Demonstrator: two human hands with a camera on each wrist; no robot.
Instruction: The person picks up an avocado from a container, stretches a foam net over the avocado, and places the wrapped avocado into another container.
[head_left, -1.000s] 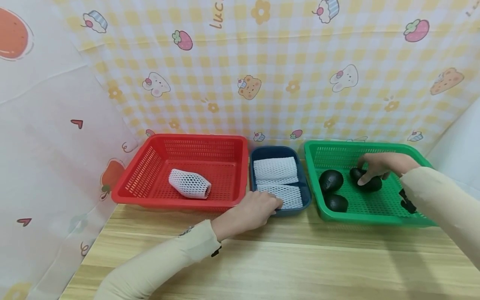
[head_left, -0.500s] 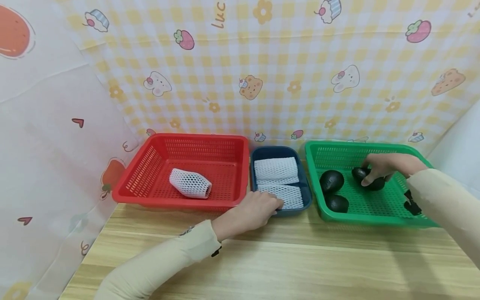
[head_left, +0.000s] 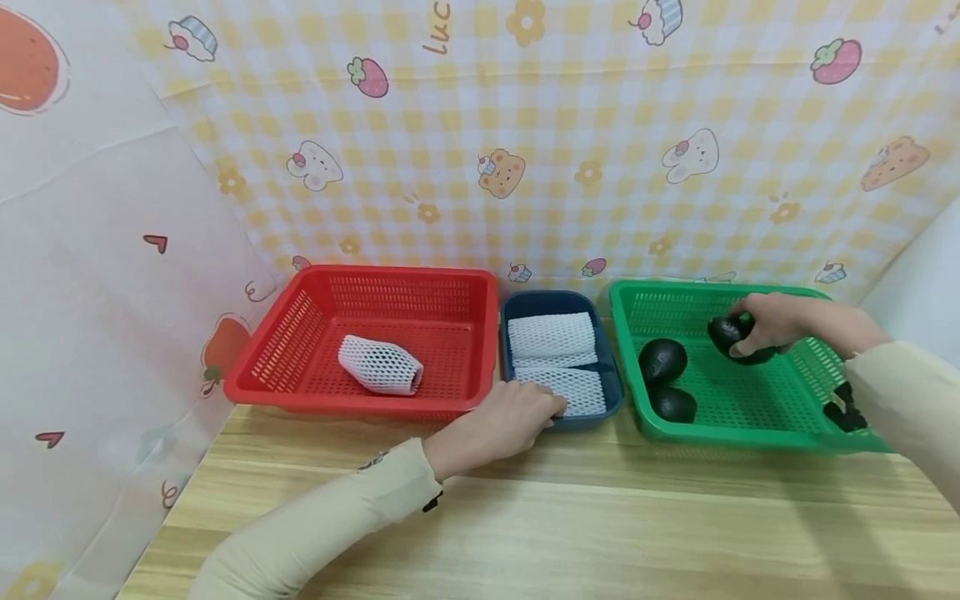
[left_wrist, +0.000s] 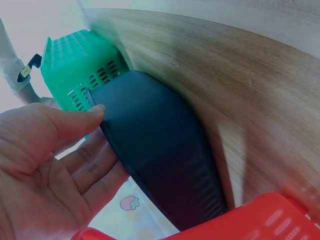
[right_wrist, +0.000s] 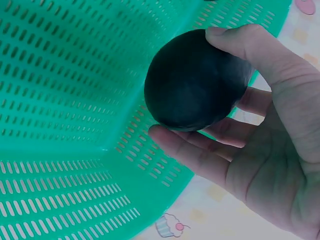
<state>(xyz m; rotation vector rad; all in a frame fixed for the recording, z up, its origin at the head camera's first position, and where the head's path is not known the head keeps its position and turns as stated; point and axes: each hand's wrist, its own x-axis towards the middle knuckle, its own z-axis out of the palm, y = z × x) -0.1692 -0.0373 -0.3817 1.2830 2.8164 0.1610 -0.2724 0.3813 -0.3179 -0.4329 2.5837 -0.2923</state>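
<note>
1. Head view: the right hand (head_left: pixel 776 321) grips a dark fruit (head_left: pixel 722 335) inside the green basket (head_left: pixel 742 437). I judge this step is picking up; the next move probably calls for a steady lift over the rim. Below is a wood-grain table (head_left: pixel 600 533); behind stands a yellow-checked cloth (head_left: pixel 555 100).

2. Left wrist view: the left hand (left_wrist: pixel 62 160) pinches the edge of the blue tray (left_wrist: pixel 155 135).

3. Right wrist view: thumb and fingers curve around the dark fruit.

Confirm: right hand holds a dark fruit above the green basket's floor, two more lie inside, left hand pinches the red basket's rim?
No: the left hand pinches the rim of the blue tray, as the left wrist view shows. The rest stands: right hand holding a dark fruit, two more in the green basket.
</note>
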